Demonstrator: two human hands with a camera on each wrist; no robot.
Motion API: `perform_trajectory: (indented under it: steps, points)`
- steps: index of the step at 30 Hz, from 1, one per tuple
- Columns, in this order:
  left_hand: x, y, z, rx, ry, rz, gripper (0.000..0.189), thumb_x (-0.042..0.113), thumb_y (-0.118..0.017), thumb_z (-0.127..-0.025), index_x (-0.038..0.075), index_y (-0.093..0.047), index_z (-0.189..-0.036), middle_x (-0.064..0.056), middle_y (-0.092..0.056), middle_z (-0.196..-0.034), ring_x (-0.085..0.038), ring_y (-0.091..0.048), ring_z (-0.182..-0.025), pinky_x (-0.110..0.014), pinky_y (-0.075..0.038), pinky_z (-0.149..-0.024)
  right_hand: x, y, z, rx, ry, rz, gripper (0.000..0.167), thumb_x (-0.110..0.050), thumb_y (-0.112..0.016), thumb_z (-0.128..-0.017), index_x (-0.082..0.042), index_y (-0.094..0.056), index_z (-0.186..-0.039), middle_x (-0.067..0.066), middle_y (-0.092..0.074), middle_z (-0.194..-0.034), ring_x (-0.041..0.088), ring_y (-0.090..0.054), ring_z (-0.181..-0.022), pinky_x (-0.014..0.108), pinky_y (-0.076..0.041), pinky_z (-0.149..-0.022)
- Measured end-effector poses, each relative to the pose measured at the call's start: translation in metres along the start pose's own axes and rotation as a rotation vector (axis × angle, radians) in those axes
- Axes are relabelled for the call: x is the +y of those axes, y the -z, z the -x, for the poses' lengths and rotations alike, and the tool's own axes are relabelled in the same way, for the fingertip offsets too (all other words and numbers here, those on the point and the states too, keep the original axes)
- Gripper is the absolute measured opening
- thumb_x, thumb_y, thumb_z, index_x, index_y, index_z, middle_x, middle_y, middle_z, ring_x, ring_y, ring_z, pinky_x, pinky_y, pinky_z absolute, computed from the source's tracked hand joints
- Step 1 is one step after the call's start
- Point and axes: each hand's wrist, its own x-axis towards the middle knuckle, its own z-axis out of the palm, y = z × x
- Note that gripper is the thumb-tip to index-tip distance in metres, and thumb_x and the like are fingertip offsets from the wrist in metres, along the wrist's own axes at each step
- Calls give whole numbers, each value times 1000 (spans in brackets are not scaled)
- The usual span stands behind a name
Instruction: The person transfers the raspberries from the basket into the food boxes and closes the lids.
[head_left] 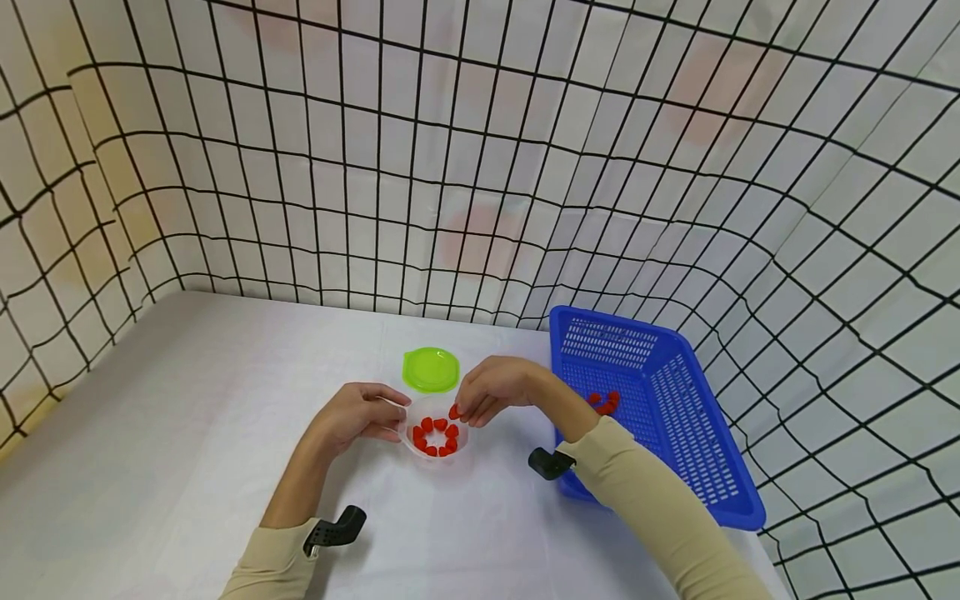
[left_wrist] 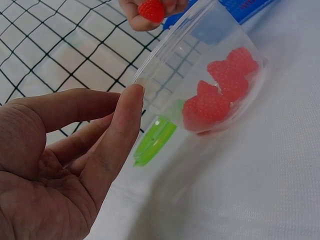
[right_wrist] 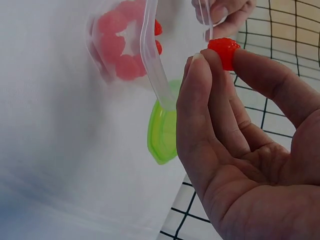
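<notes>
A clear plastic container (head_left: 438, 459) stands on the white table with several red raspberries (head_left: 420, 437) in a ring on its bottom. My left hand (head_left: 365, 413) pinches the container's rim between thumb and fingers; the left wrist view shows the rim (left_wrist: 145, 75) at the fingertips. Just over the container's right side, my right hand (head_left: 498, 387) pinches one raspberry (right_wrist: 224, 51) between its thumb and fingers. Behind the container lies a green lid (head_left: 431, 370), flat on the table.
A blue plastic basket (head_left: 675, 400) stands at the right, under my right forearm, with several more red raspberries (head_left: 613, 397) in it. Black wire mesh (head_left: 360, 208) lines the back and both sides of the table (head_left: 150, 433).
</notes>
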Motion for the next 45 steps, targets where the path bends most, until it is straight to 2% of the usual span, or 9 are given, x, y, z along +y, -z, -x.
perform_trajectory:
  steps: [7,10,14,20,39,45]
  points:
    - [0,0,-1,0,-1,-6,32,7,-63,-94,-12,-65,-120,-12,-73,-91,-18,-70,-77,-34,-65,-71,0,-7,-5,-32,-4,25,29,-12,-71,-91,7,-71,-113,10,-74,-90,22,-74,-80,32,-64,-80]
    - [0,0,-1,-4,-5,-2,33,7,-63,-94,-12,-65,-121,-12,-72,-91,-18,-70,-77,-34,-65,-71,1,-9,-6,-51,-3,39,32,-13,-71,-91,8,-70,-115,11,-75,-91,28,-74,-87,32,-64,-79]
    - [1,-1,0,-6,-9,-1,33,6,-63,-93,-13,-64,-120,-12,-72,-91,-18,-70,-78,-34,-65,-71,0,-12,-7,-71,-5,47,26,-14,-71,-91,4,-73,-110,11,-75,-93,28,-74,-88,31,-64,-79]
    - [2,-1,0,-8,-8,-4,32,5,-63,-93,-13,-64,-120,-12,-72,-91,-18,-70,-78,-34,-65,-71,3,-14,-10,-81,-8,32,16,-13,-71,-91,-1,-76,-101,9,-74,-89,21,-71,-79,29,-64,-77]
    - [1,0,0,-11,-9,-6,33,7,-63,-94,-12,-65,-121,-13,-72,-92,-18,-70,-79,-34,-65,-72,6,-17,-10,-94,17,43,17,-14,-72,-90,-1,-77,-100,7,-74,-87,20,-69,-77,28,-63,-76]
    - [1,0,0,-8,-6,-12,33,8,-62,-95,-11,-65,-121,-11,-72,-91,-19,-70,-79,-34,-65,-72,6,-18,-9,-104,23,54,23,-15,-71,-91,2,-76,-105,6,-74,-86,19,-69,-76,27,-63,-75]
